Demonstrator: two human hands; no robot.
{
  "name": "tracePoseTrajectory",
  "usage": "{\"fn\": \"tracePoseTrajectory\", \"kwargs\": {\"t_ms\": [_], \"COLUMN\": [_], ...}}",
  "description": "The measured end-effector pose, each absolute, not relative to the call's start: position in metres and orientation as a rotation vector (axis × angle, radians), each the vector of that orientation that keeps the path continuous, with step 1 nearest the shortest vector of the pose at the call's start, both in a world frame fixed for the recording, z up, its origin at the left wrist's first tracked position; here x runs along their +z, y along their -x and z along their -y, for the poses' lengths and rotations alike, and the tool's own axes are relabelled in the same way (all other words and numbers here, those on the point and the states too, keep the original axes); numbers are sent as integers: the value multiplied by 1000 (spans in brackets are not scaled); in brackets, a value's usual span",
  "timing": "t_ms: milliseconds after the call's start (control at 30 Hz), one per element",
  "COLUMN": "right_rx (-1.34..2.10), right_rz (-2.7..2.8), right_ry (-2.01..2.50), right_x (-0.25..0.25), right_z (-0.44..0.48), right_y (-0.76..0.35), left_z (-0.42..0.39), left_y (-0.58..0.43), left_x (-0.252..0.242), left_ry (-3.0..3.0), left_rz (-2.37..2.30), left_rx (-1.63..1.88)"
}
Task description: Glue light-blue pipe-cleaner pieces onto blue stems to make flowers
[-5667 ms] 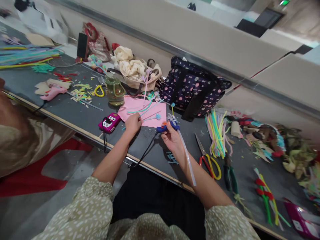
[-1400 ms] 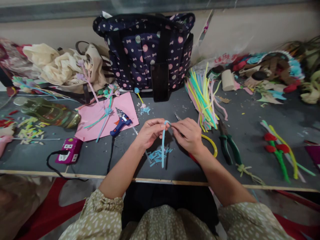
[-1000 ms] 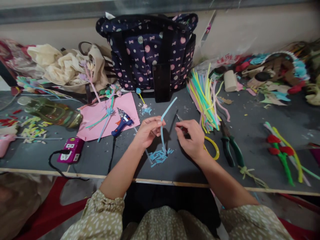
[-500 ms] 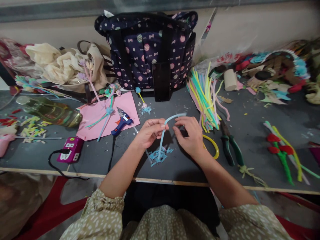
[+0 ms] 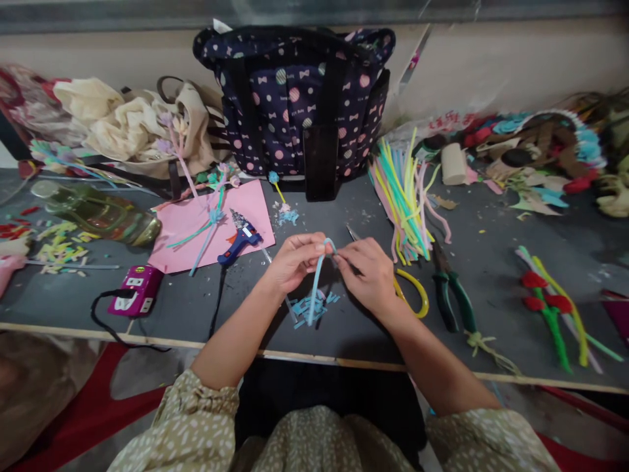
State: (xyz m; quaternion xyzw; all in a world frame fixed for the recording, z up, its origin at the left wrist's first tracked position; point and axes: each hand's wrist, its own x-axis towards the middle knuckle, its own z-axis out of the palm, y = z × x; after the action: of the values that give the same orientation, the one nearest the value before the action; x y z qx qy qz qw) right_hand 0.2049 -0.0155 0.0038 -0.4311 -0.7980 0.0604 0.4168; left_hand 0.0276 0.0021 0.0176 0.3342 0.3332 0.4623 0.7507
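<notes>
A light blue pipe cleaner (image 5: 316, 282) is bent over near its top, and its long end hangs down in front of me. My left hand (image 5: 299, 262) is closed, pinching it just below the bend between thumb and forefinger. On the other side, my right hand (image 5: 367, 272) is closed with its fingertips on the short bent end. Beneath both hands lies a small heap of cut blue pieces (image 5: 325, 308) on the dark table (image 5: 363, 339). Yellow-handled scissors (image 5: 421, 298) lie partly hidden under my right hand, their tip showing beyond it.
Pliers (image 5: 449, 292) and a bundle of coloured pipe cleaners (image 5: 405, 203) lie to the right. Leftward are a glue gun (image 5: 240, 241) on pink paper (image 5: 170, 246), a purple power socket (image 5: 137, 292) and a bottle (image 5: 105, 213). A phone (image 5: 321, 164) leans against a patterned bag (image 5: 285, 98).
My right hand has closed on the pipe cleaner's free end and folded it down from its outstretched curve. My left hand keeps its pinch. The view has shifted slightly.
</notes>
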Motion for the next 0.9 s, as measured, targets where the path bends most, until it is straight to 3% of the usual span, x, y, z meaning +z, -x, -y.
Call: {"fn": "tracePoseTrajectory", "kwargs": {"t_ms": [467, 900], "right_rx": [958, 1103], "right_rz": [1762, 1613], "right_ry": [1298, 1182], "right_x": [-3, -5], "right_z": [28, 33], "right_y": [-197, -190], "left_z": [-4, -6], "left_y": [-31, -34], "left_x": [14, 11], "left_ry": [-887, -841], "left_rz": [-978, -994], "left_rx": [1092, 1132]}}
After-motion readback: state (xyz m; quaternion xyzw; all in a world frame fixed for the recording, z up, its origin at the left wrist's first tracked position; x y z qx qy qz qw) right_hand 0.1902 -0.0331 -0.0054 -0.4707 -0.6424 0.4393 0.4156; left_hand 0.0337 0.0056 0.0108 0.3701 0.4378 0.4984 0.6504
